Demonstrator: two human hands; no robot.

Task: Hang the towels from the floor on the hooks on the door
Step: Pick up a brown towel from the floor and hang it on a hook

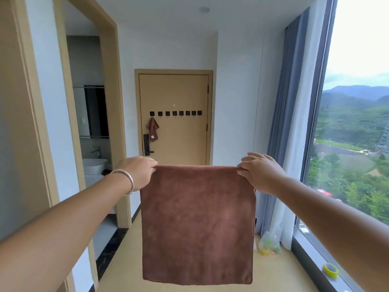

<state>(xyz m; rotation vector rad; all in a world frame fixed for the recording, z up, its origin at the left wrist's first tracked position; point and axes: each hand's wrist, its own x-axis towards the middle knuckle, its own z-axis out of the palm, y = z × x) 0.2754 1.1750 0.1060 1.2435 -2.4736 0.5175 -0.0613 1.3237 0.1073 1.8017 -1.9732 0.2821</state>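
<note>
**Brown towel held out flat, door and hooks beyond**

The brown towel (196, 224) hangs open in mid-air between two outstretched arms, its top edge pulled level. The left hand (137, 171) pinches the top left corner and the right hand (260, 170) pinches the top right corner; the fingertips behind the cloth are hidden, so only knuckles and thumbs show. A silver bangle (127, 182) sits on the left wrist.

The towel covers the lower part of the door (185, 135) and much of the floor (271, 268), so I cannot tell whether more towels lie there. A row of dark square hooks (175, 113) runs across the door; the leftmost carries a second brown towel (152, 131), bunched, with a small pale tag whose writing is too small to read. A dark handle plate (146, 145) sits at the door's left edge.

Through the opening on the left, a basin (94, 166) and tap are partly cut off by the frame. By the window, a roll of yellow tape (330, 270) rests on the sill, and a clear bag (269, 243) sits at the floor's right edge beneath the curtain (286, 123); its contents are blurred.
</note>
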